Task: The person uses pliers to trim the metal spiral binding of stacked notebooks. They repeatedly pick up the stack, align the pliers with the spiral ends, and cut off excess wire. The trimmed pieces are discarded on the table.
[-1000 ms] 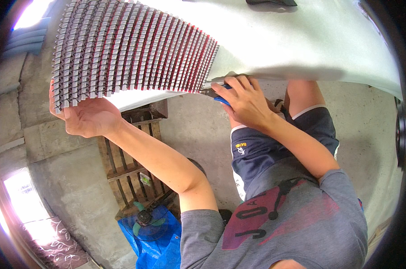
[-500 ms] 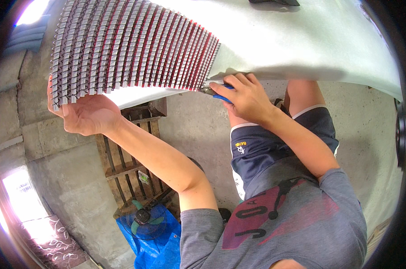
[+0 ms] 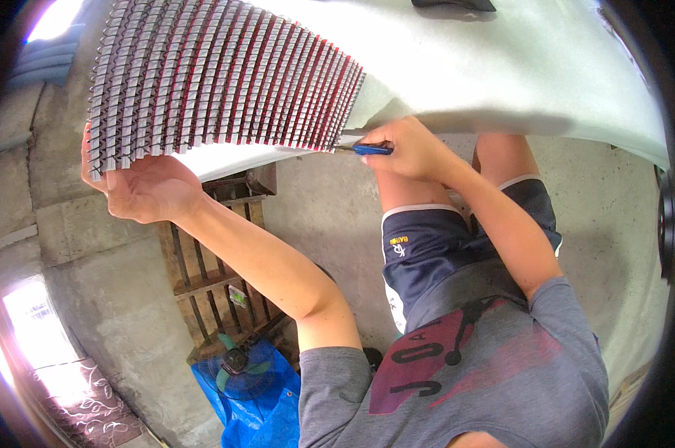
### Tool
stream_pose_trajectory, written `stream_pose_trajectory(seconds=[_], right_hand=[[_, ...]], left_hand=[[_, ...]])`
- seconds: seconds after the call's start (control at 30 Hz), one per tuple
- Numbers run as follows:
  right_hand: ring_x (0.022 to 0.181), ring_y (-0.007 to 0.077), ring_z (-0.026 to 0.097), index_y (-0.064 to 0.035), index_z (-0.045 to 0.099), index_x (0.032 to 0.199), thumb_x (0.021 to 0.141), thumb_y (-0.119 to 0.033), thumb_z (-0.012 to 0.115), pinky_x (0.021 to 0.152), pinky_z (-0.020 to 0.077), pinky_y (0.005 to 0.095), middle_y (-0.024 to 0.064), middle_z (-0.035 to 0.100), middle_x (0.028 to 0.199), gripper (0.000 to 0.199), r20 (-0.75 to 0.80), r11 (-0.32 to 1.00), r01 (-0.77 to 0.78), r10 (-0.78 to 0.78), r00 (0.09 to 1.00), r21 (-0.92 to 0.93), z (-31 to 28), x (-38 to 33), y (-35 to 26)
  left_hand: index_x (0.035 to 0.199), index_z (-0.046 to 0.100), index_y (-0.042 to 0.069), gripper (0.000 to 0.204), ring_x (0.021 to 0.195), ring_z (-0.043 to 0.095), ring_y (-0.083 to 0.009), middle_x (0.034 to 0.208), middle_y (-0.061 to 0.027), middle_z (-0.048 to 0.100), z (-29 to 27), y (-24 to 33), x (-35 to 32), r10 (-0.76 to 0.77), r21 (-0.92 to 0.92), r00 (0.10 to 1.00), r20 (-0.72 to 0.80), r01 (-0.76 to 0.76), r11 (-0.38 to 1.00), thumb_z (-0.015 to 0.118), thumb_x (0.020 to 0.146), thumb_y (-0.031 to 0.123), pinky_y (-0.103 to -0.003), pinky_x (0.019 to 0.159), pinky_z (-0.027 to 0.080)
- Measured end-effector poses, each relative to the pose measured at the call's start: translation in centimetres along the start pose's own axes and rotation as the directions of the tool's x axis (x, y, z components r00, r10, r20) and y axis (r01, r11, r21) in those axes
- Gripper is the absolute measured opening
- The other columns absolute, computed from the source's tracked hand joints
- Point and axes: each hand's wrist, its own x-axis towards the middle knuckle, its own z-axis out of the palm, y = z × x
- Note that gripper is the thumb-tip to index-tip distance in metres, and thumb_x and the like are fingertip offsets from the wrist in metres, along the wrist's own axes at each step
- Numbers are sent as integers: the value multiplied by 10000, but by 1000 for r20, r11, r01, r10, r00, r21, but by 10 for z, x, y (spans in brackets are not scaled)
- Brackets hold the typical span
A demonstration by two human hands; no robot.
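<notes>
A curved panel of woven grey and silver strips with red rows reaches over the near edge of the white-covered table. At its left lower corner my left hand is closed on the edge, fingers behind and thumb in front. In my right hand are small blue-handled pliers, their metal tip at the panel's lower right corner. Whether the jaws pinch a strip there is too small to tell. My right fingers wrap round the handles and hide part of them.
The white table cover spreads to the right, with a black object at its far side. Below left are a slatted wooden rack, a fan and a blue tarp. My bare knees are close under the table edge.
My right hand has turned, and the pliers now lie more level, their tip still at the panel's corner. The panel and left hand have shifted very slightly.
</notes>
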Motion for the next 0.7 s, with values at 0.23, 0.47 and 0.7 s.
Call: stream_pose_trajectory(seconds=[0.23, 0.47, 0.7], right_hand=[[937, 237, 564, -159, 591, 1110, 666, -174, 727, 779, 449, 399, 65, 547, 1001, 464, -267, 826, 135, -325, 907, -547, 23, -31, -7], [938, 231, 543, -145, 593, 1123, 644, -175, 746, 774, 437, 392, 64, 543, 1007, 503, -281, 782, 126, -362, 889, -611, 29, -30, -3], [921, 223, 544, -154, 602, 1086, 657, -190, 741, 761, 435, 390, 47, 549, 991, 452, -256, 766, 161, -394, 883, -622, 28, -27, -1]], left_hand=[[1008, 574, 97, 378, 996, 516, -181, 1055, -55, 572, -4, -2, 1, 30, 7, 999, 40, -31, 1000, 468, 809, 400, -364, 867, 381], [1001, 578, 97, 372, 1000, 515, -177, 1050, -53, 575, -6, -3, 1, 31, 18, 998, 49, -32, 999, 462, 824, 403, -366, 876, 374], [1021, 582, 73, 396, 1005, 521, -182, 1055, -64, 580, 0, -3, 0, 42, 18, 998, 36, -43, 999, 462, 817, 391, -363, 875, 379]])
